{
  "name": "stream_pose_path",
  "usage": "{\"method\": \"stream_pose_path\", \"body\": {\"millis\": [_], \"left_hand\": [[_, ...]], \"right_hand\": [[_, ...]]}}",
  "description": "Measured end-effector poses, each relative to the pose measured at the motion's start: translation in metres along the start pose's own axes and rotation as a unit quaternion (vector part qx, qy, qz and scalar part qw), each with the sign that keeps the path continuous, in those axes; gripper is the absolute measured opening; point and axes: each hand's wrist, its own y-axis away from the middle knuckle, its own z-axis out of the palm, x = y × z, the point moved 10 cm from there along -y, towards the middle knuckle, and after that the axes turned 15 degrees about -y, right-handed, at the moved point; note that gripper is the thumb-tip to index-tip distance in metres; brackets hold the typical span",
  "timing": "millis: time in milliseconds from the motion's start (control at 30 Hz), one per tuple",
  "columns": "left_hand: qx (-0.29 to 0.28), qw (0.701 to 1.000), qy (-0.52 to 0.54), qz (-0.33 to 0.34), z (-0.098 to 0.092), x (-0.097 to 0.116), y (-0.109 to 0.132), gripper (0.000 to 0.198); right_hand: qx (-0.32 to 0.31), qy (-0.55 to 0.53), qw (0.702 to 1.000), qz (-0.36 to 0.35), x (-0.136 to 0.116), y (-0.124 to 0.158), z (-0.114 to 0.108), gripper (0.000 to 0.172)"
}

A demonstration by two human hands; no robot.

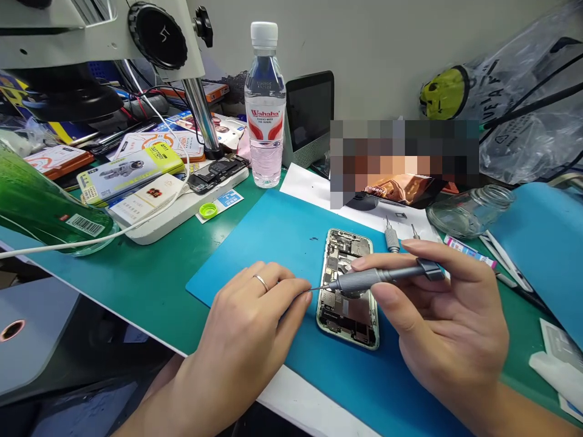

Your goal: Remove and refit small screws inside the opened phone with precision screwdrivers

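Note:
My right hand (pixel 449 309) holds a grey precision screwdriver (pixel 364 280) level, its thin tip pointing left. The tip meets the pinched thumb and forefinger of my left hand (pixel 255 328), which wears a ring. Anything tiny between those fingertips is too small to make out. Under the screwdriver lies an opened smartphone (pixel 348 315) with its inner parts exposed, flat on the blue mat (pixel 259 237). The screwdriver's shaft crosses above the phone and hides part of it.
Behind the mat stand a water bottle (pixel 265 115) and a small dark-screened device (pixel 310 115). More screwdrivers (pixel 390 235) and a glass jar (pixel 471 212) lie at the right. A green bottle (pixel 50 200), boxes (pixel 132 173) and a microscope stand (pixel 200 115) crowd the left.

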Motion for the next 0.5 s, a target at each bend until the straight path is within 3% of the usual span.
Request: {"method": "stream_pose_path", "body": {"millis": [500], "left_hand": [[-0.006, 1.0, -0.001, 0.003, -0.0009, -0.0006, -0.0008, 0.016]], "right_hand": [[0.005, 0.013, 1.0, -0.014, -0.0014, -0.0002, 0.0024, 0.056]]}}
